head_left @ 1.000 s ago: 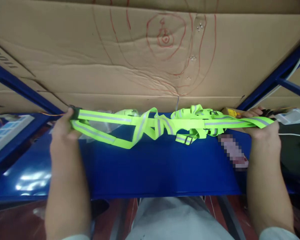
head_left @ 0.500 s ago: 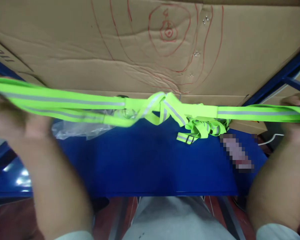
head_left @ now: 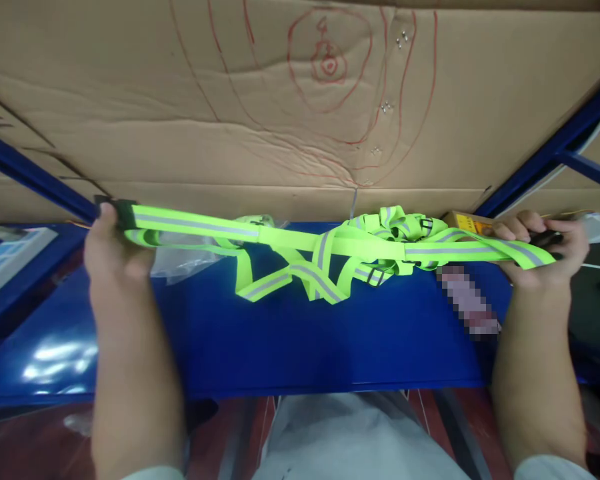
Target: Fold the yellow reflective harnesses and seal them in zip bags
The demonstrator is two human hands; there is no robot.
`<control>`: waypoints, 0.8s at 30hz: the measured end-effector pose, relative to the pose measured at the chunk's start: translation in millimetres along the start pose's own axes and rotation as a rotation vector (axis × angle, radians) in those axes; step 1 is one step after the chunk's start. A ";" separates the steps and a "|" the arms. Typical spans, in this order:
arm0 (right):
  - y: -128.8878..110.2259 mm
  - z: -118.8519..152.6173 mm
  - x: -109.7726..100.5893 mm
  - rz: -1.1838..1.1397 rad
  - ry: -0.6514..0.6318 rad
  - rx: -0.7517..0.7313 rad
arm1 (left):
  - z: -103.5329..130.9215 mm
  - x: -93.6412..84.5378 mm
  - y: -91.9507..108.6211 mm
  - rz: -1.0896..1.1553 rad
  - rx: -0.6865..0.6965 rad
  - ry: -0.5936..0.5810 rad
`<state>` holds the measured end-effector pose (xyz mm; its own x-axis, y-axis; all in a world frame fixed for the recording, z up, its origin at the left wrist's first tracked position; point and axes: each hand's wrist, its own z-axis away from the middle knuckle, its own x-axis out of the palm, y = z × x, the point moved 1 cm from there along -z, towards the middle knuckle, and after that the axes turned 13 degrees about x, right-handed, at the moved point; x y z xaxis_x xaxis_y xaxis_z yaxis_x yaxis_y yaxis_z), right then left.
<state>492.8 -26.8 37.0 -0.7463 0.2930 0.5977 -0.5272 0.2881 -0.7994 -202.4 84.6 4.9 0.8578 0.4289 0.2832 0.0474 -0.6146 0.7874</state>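
Observation:
A neon-green reflective strap [head_left: 285,239] with a grey stripe stretches between my two hands above the blue table. My left hand [head_left: 117,247] is closed on its left end, at a black buckle [head_left: 125,213]. My right hand [head_left: 545,247] grips the other end, where a dark buckle part [head_left: 546,238] shows between the fingers. Loops of the strap sag and cross in the middle. Behind it, a heap of similar green straps [head_left: 395,223] lies on the table with black slider buckles showing.
A cardboard panel [head_left: 260,147] with red rings drawn on it stands at the back. A clear plastic bag [head_left: 185,263] lies behind the strap. At the right are a small box [head_left: 467,222] and a pixelated item [head_left: 469,300] on the blue table [head_left: 305,347]. Blue frame bars [head_left: 535,160] flank the panel.
Both hands have come inward and the strap has slackened, its middle loops now hanging lower. The black buckle at my left hand has come into view.

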 end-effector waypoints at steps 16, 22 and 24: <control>36.3 48.5 28.9 1.496 -0.438 0.045 | 14.6 10.8 -11.1 -0.091 -0.221 0.342; 82.4 40.0 58.4 2.049 -0.427 -0.483 | 18.4 13.0 -16.6 -0.155 -0.219 0.369; 78.6 39.8 65.0 2.102 -0.439 -0.564 | 18.4 11.3 -18.8 -0.177 -0.207 0.382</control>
<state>386.7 -21.4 10.6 0.0267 0.3022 -0.9529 0.9926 0.1048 0.0610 -184.2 88.9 -16.7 0.5938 0.7523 0.2855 0.0398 -0.3818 0.9234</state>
